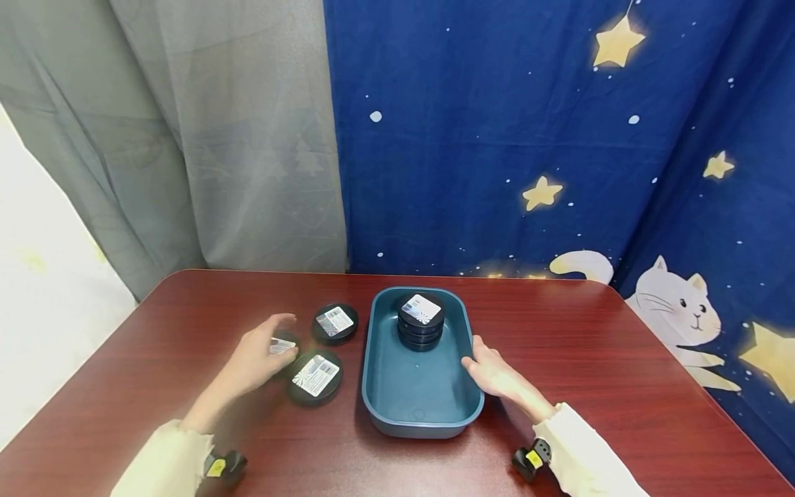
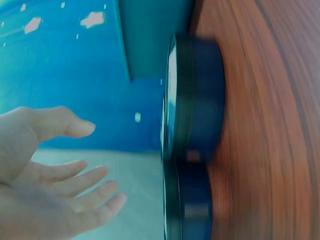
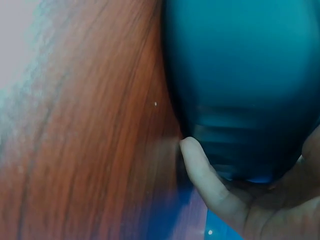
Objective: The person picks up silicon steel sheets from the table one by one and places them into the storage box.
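My left hand hovers with thumb and fingers spread over a round black tub with a white label, partly hidden by the hand. In the left wrist view the left hand holds nothing, apart from two black tubs that stand flat on the table. Beside it are a nearer labelled tub and a farther one. My right hand grips the right rim of a teal plastic bin, thumb over the edge. A stack of black tubs stands at the bin's far end.
The bin and loose tubs rest on a reddish-brown wooden table. Behind its far edge hang a grey curtain and a blue star-patterned curtain. Small black devices sit at both wrists.
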Demonstrator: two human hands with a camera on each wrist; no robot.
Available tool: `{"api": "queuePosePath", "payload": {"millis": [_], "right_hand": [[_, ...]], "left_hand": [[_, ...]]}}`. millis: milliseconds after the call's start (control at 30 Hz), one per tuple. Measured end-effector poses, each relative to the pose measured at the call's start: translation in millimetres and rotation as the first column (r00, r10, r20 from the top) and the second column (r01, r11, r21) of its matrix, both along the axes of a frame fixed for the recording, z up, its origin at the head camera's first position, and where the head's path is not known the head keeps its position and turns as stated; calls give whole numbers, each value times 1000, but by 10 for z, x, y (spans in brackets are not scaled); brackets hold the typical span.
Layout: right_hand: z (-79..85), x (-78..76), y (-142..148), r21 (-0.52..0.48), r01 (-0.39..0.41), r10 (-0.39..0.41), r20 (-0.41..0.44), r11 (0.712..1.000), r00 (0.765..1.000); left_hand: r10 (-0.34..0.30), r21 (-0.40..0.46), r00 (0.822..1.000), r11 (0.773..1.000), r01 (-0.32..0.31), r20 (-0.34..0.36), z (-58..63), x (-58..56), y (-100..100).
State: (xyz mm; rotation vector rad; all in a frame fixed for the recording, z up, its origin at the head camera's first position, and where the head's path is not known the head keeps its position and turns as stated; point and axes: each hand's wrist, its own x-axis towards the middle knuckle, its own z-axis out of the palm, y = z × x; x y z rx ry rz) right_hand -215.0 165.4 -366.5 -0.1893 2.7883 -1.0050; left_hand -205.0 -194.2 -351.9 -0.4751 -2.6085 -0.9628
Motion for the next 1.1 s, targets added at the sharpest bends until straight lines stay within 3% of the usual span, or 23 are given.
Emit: {"api": "queuePosePath", "payload": {"millis": [300,600,967,1100], "right_hand": [[-13,4,5,-7,6,-6,-10,1000,1000],[-19,9,-1,-14,14,-15,-14,1000,1000],[-51,-13,1,-24,21,-22,-44,999,999],[-61,-13,7,-25,22,-23,-50,999,998]], "left_hand": [[14,-98,988,995,1,153,-96,34,-477],[-14,-131,929,989,67,369,-215,13,-531],[58,-243,918,969,42,391,-287,-104,-438],[49,-273,942,961,47,331,-323,-148,-434]]}}
